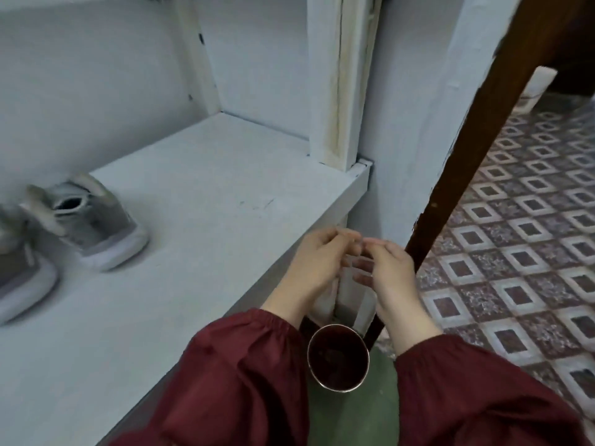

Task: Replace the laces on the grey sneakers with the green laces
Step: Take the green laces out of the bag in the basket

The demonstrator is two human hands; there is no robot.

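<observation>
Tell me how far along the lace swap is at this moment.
Done: nothing shows as done; the grey sneakers sit blurred on the white shelf, with no green laces in view. In hand: the left hand and right hand meet at the fingertips beyond the shelf's edge, apart from the shoes; whether they pinch anything is too blurred to tell. Left: seemingly the whole relacing.

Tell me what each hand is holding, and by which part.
It cannot be told. The left hand and right hand hover with fingertips close, off the shelf edge. The fingers are curled and blurred, and nothing shows between them.
</observation>
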